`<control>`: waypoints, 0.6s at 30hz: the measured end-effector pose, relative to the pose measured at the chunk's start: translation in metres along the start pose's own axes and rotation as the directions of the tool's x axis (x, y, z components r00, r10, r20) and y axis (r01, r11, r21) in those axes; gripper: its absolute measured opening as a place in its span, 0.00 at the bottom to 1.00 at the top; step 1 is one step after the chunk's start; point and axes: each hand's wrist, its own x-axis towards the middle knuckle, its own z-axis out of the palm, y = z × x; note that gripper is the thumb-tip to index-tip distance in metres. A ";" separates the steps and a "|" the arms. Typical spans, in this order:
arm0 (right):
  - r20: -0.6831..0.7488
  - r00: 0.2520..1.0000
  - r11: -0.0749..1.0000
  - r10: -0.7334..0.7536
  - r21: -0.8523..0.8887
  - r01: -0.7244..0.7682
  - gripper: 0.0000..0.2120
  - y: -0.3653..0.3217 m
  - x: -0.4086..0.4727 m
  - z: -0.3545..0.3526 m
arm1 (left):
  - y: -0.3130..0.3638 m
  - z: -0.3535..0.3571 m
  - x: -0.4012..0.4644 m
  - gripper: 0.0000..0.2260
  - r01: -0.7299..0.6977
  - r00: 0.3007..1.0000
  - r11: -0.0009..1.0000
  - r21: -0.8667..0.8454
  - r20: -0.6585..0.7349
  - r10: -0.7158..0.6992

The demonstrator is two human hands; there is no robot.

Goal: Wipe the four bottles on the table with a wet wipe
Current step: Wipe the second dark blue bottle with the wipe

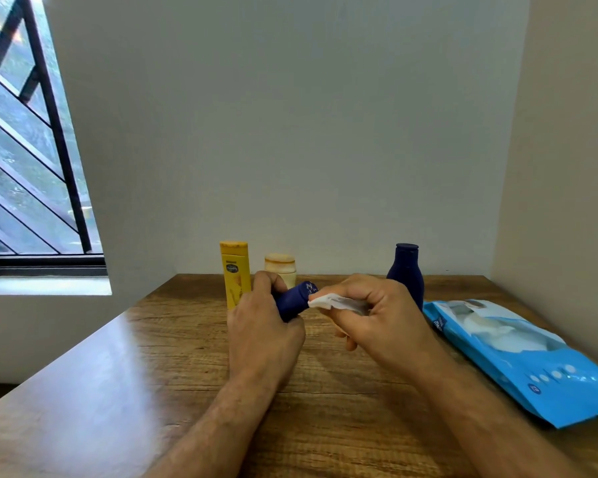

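This looks like a room in a home. A brown wood-grain desk point(135, 391) stands in a corner of plain pale painted walls point(290, 132), beside a window with black diagonal metal bars point(32, 150). On the desk stand household toiletries: a yellow lotion bottle point(235, 270), a cream jar point(280, 267), and a light-blue wet-wipe pack point(518, 357).

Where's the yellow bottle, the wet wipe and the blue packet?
yellow bottle point(235, 270), head view, on its front label.
wet wipe point(328, 301), head view, on its white fold.
blue packet point(532, 367), head view, on its top face.
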 end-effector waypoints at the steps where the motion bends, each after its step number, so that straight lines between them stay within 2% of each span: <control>1: -0.019 1.000 1.000 -0.010 -0.023 0.009 0.09 0.000 0.000 0.000 | 0.001 0.000 -0.001 0.23 -0.010 1.000 1.000 0.011 0.017 0.009; 6: -0.127 0.992 0.996 0.019 -0.086 -0.030 0.07 0.004 0.003 0.000 | 0.002 0.002 -0.001 0.23 -0.031 0.999 0.999 0.020 0.044 0.030; 10: -0.015 0.999 0.997 -0.029 -0.078 0.027 0.11 0.000 -0.001 -0.003 | 0.002 0.000 -0.001 0.22 -0.026 0.999 1.000 -0.001 0.045 0.026; 12: -0.008 0.998 0.996 -0.063 -0.062 0.063 0.10 -0.003 -0.001 -0.001 | 0.002 0.000 -0.001 0.23 -0.048 0.997 0.999 -0.005 0.057 0.049; 18: -0.156 0.988 0.992 -0.011 -0.128 -0.009 0.09 0.002 0.002 -0.002 | 0.003 0.004 -0.004 0.24 -0.085 0.992 0.996 -0.023 0.088 0.087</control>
